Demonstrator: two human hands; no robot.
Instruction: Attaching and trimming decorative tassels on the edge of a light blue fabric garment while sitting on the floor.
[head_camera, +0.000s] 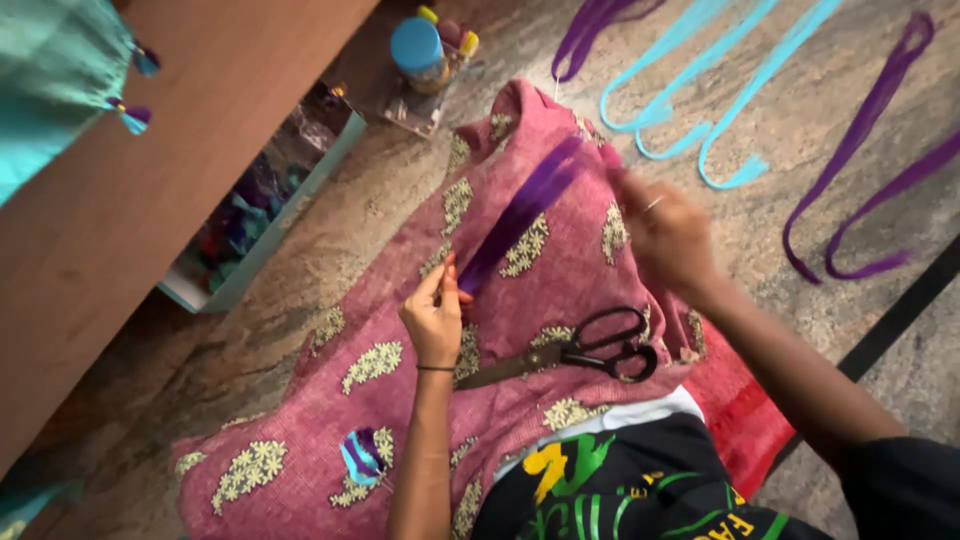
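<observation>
Purple fabric strip (520, 215) pinched at near end by left hand (435, 318), far end gripped by right hand (665, 232) (blurred); scissors (570, 352) laid on pink cloth (400, 400).

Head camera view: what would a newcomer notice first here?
First, the pink embroidered cloth spread over the floor, with a purple strip stretched across it between the left hand and the blurred right hand. Black-handled scissors lie on the cloth near the person's lap. More turquoise strips and purple strips lie on the floor at upper right.
</observation>
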